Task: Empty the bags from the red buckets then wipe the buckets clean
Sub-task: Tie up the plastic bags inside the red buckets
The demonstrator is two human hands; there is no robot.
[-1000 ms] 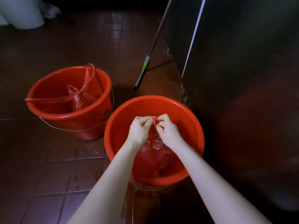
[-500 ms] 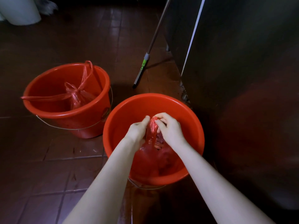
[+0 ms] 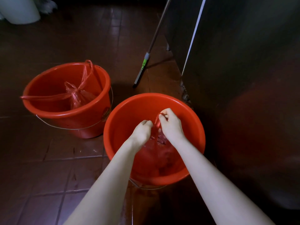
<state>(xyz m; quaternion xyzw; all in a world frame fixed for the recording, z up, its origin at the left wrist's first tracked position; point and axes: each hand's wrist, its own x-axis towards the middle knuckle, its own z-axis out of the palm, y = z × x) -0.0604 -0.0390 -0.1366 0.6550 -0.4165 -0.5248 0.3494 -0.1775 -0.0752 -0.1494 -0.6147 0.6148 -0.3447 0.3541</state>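
Observer: Progress so far?
Recorder: Early. Left hand (image 3: 142, 131) and right hand (image 3: 171, 124) both pinch the knotted neck of the near bag (image 3: 162, 153), which sits inside the near bucket (image 3: 162, 96), not lifted out. Far bucket (image 3: 68, 113) holds the far bag (image 3: 78, 98), tied. Wiping not begun.
Observer: Unclear?
Recorder: Bag contents. Left fingertips partly hidden. No cloth in view.

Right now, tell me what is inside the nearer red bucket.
A red plastic bag lies in the nearer bucket; the left hand and the right hand grip its twisted top. Its contents and the bucket's bottom beneath it are covered.
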